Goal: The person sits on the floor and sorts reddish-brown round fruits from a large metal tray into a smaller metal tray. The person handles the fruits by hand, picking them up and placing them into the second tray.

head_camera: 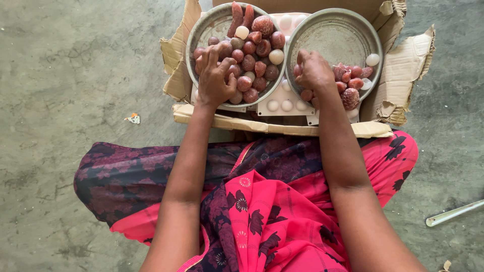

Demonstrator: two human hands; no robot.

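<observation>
A grey concrete floor (pixel 75 75) spreads all around, and the person sits on it in a pink and dark purple flowered garment (pixel 262 211). Ahead of both hands lies a flattened cardboard box (pixel 408 60) carrying a white moulded tray (pixel 285 103) and, on top of that, two round metal pans. The left pan (pixel 201 30) is heaped with reddish-brown moulded pieces (pixel 254 50) and a few pale round ones, and the left hand (pixel 214 78) rests on that heap at the pan's near edge, its fingers (pixel 212 55) spread and curled loosely over the pieces; whether they have hold of any one piece cannot be told. The right pan (pixel 338 35) is mostly bare, with a smaller cluster of reddish pieces (pixel 350 80) just to the right of the right hand (pixel 312 70), which sits at the pan's near-left rim. Its fingers are bunched and turned downward, hiding whatever they may pinch, so their grip cannot be told. A thin metal rod (pixel 454 212) lies on the floor well behind and to the right of the right hand, and a small scrap of paper (pixel 133 119) lies to the left of the left hand.
</observation>
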